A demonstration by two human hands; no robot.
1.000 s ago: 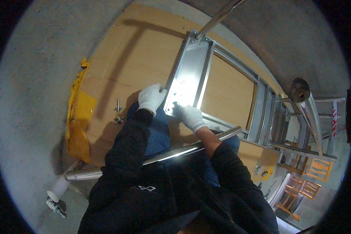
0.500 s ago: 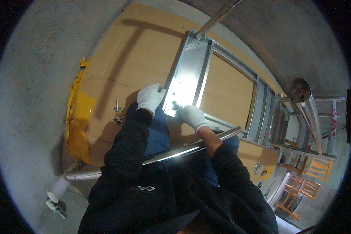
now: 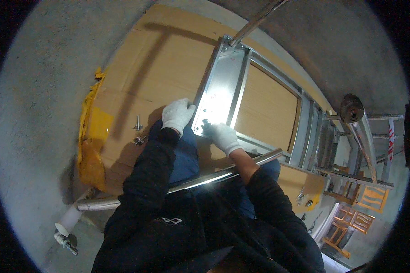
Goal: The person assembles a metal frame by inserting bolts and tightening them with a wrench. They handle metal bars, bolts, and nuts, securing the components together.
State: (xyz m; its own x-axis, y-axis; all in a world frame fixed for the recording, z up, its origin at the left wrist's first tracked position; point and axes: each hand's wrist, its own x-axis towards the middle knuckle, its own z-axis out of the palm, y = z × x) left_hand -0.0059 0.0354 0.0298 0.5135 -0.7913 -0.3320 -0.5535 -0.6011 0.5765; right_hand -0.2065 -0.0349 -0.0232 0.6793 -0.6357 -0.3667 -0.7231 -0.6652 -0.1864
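Lying across the lap in the lower middle of the frame, a polished steel tube (image 3: 206, 179) looks rigid and smooth, so a bare surface like that probably slides easily. Just beyond, at the centre, the gloved right hand (image 3: 223, 137) seems closed around a dark tool (image 3: 206, 123), whose end shows at the panel's near corner; its exact kind I cannot tell. The gloved left hand (image 3: 177, 116) is curled at the panel's left edge; whether it grips anything is hidden.

The metal frame (image 3: 241, 86) stretches from the centre toward the right, flat on brown cardboard (image 3: 182, 68). It is silvery, ladder-like, with a bright panel at its left end and small holes near the corner. It looks stiff and likely heavy; the long side rails seem the surest hold, thin edges the sharpest. Farther off, another tube (image 3: 255, 25) rises toward the top.
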